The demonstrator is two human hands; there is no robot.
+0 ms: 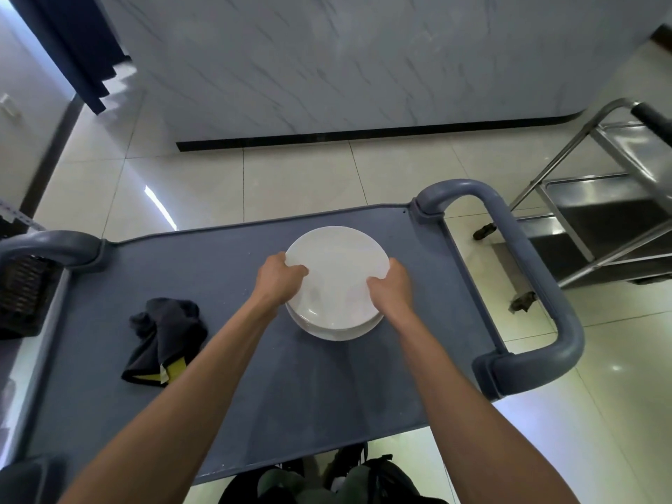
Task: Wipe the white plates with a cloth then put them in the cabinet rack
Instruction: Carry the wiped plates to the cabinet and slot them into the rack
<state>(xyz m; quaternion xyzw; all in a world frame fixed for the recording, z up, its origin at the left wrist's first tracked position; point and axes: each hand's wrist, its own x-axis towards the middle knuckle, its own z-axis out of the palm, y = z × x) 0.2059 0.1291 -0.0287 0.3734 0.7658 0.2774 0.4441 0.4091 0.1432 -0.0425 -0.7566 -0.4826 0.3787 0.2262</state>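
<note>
Both hands (280,278) (391,285) gripping plate (338,256) edges

I saw white plates (336,263), grey-blue cart top (254,358), dark cloth (165,332) with yellow trim, grey-veined marble wall (363,60).

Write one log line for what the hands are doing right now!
left hand: holds top plate | right hand: holds top plate | stack: on cart | cloth: on cart, untouched

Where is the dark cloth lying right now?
In the head view, the dark cloth lies crumpled on the grey cart top, left of the white plates and the left hand.
</note>
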